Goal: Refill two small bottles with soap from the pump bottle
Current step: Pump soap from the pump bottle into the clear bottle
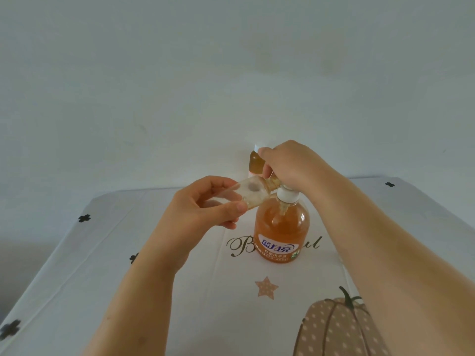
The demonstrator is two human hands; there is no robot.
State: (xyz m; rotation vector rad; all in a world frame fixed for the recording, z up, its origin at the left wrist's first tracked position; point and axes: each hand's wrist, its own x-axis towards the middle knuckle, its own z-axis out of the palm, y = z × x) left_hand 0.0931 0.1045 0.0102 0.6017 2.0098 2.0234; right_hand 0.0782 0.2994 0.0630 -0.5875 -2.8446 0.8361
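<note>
An orange pump bottle of soap (281, 235) with a white collar and a blue label stands upright at the table's middle. My right hand (288, 165) lies over its pump head, fingers curled around it. My left hand (205, 209) pinches a small clear bottle (253, 195), tilted sideways with its mouth against the pump's nozzle; some soap shows inside it. A second small bottle (255, 163), full of amber soap and with a white cap, stands upright behind, near the wall, partly hidden by my right fingers.
The table wears a white cloth (180, 291) printed with black clovers, a star and a dotted pumpkin. A pale wall (231, 73) rises just behind the table's far edge. The table drops off at the left.
</note>
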